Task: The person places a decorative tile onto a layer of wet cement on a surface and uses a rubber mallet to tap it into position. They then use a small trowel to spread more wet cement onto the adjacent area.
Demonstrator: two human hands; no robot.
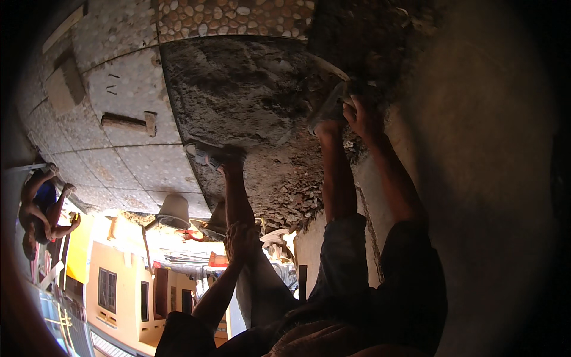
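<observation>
My right hand (364,119) reaches down beside my sandalled right foot (329,110). Its fingers are bent around a small pale piece that is too dark to name. Just beyond them, a pale curved strip (331,66) lies on the dark, rough ground (238,89). My left hand (239,241) is wrapped round my left leg (236,190) below the knee. The left foot (214,156), in a sandal, stands on the soil near the tile edge.
Pale floor tiles (154,169) hold a hammer (134,122), several thin dark pieces (112,85) and a block (64,86). Rubble (297,193) lies between my feet; a bucket (174,211) stands beyond the left leg. Another person (44,208) is far left. A wall (476,178) rises right.
</observation>
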